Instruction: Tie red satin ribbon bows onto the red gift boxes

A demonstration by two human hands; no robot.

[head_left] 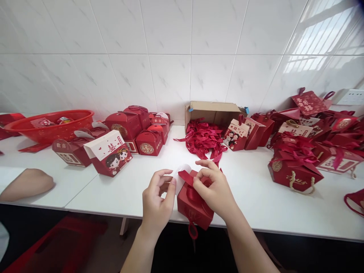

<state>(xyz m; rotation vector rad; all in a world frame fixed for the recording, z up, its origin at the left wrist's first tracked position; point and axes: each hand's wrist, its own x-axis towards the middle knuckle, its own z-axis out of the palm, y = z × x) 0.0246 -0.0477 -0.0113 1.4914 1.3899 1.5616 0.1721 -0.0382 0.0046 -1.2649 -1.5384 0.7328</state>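
Observation:
A small red gift box point(192, 206) stands at the near edge of the white table point(256, 197), with a red ribbon point(191, 182) on its top and a red loop hanging below it. My left hand point(157, 201) is beside the box on its left, fingers curled, pinching the box's white flap point(182, 172). My right hand point(214, 187) rests on the box's top with its fingers closed on the ribbon.
A pile of red ribbons point(203, 138) spills from a cardboard box point(212, 112) at the back. Several red gift boxes stand at left point(109, 153) and right point(294, 170). A red basket point(49, 125) sits far left. Another person's elbow point(27, 184) rests on the table's left.

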